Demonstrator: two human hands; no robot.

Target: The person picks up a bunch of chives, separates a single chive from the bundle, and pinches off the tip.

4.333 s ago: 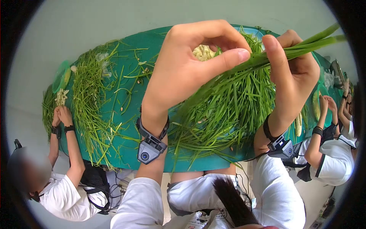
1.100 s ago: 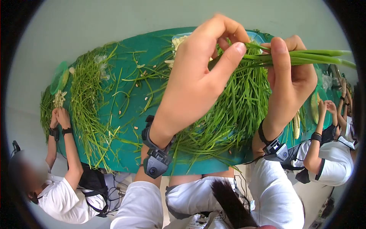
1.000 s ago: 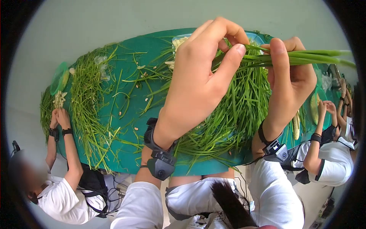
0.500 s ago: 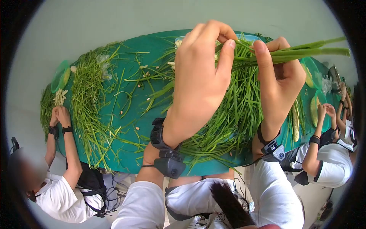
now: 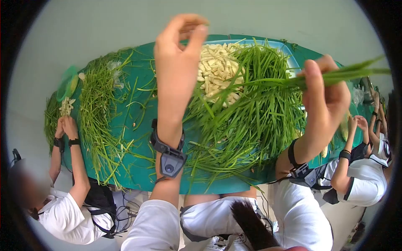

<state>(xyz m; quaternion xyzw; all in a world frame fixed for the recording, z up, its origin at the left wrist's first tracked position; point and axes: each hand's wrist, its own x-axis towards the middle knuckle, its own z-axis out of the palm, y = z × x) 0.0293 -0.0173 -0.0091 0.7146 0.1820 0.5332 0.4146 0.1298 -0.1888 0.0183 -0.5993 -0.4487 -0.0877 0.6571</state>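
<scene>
My left hand (image 5: 176, 62) is raised over the green table (image 5: 138, 169), thumb and fingertips pinched together; I see nothing between them. My right hand (image 5: 328, 98) grips a small bunch of long green stalks (image 5: 356, 72) that point off to the right. Below both hands lies a big pile of the same green stalks (image 5: 251, 117). A heap of pale cut pieces (image 5: 215, 69) sits behind it in a blue tray (image 5: 291, 54).
A person in white (image 5: 71, 213) at the left end handles pale pieces by another spread of stalks (image 5: 96, 113) and a green lid (image 5: 67, 83). A second person in white (image 5: 368, 178) works at the right. Loose stalks litter the middle.
My left hand has let go of the bunch and swung up and left, uncovering the heap of pale pieces. My right hand has moved right, keeping the stalks.
</scene>
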